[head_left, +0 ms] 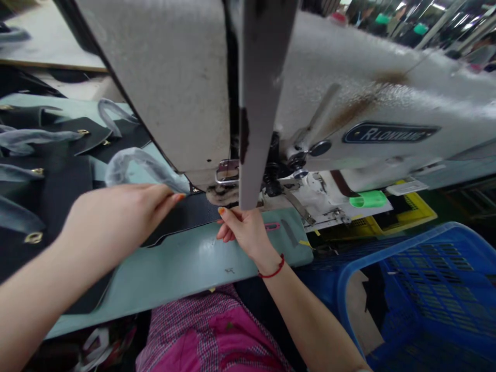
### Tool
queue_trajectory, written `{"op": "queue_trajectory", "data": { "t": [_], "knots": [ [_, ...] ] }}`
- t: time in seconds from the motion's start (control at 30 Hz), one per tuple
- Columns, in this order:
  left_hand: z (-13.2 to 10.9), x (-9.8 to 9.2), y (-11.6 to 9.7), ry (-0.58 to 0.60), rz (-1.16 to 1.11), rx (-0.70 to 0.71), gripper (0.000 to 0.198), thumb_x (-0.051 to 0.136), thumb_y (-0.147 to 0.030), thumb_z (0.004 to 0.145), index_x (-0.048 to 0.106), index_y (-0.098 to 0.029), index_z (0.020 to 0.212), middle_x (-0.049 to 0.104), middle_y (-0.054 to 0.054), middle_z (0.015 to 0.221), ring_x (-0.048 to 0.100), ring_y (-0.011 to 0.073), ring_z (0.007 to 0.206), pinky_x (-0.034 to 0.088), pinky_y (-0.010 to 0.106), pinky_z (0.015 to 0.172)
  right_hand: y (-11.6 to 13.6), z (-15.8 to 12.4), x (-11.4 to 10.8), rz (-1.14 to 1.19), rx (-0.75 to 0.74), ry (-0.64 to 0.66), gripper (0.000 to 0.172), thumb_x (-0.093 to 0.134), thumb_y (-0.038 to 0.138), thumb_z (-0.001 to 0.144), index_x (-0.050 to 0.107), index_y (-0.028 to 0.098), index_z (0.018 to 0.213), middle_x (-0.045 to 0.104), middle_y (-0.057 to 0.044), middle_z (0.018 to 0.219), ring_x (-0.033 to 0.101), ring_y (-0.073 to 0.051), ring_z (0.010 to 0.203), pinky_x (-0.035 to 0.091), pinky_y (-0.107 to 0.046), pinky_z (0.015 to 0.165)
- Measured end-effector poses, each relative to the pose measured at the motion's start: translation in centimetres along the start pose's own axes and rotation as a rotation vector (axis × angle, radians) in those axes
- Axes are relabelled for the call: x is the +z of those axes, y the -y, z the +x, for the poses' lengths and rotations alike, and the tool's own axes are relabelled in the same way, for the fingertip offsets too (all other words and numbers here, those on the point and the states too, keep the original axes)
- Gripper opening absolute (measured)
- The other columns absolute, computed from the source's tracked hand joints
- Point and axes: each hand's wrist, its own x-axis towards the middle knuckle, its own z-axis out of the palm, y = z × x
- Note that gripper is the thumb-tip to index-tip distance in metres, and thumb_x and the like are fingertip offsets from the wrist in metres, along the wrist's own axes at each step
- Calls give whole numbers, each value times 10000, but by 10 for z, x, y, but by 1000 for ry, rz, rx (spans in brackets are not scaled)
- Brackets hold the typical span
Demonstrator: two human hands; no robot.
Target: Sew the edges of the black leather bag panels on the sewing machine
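Head view: at center frame a black panel [186, 214] slants up-right toward the sewing machine [186, 77], left hand [112, 212] narrowed above, right hand [248, 230] curled nearer its lower edge, the fingers' grip unclear.

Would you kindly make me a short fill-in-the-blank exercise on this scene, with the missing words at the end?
1. The hand with the bracelet at its wrist is the person's ____ one.
2. The visible nail on the left hand is painted ____.
3. The dark piece lies by the sewing machine, whose nameplate begins with the letter ____.
4. The large basket at the lower right is coloured ____.

Missing words: right; orange; R; blue.
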Motion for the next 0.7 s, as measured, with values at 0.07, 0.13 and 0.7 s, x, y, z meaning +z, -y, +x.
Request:
{"op": "queue_trajectory", "data": {
  "t": [0.07,0.13,0.7],
  "knots": [
    [-33,6,-27,39,-319,-4,416,460,-517,900,588,-227,631,536,28,569,494,180,525,335,298,538,0,-1,0,3,-8,-6,523,611,649,846,631,149,695,665,-24,551,569,-94,430,461,-190,448],
    [-61,30,-51,280,-874,-147,452,501,-537,905,570,-217,594,499,13,541,441,143,492,325,273,495,0,-2,0,-9,-23,-14,519,607,646,853,630,152,696,665,-23,547,574,-98,431,462,-190,449],
    [-22,95,-62,271,-1847,-823,532,811,-537,650,461,-176,475,372,-51,469,327,80,475,351,223,477,-7,-11,6,103,-25,-84,427,624,569,864,658,152,778,655,-17,597,559,-98,474,432,-182,445]
  ]
}}
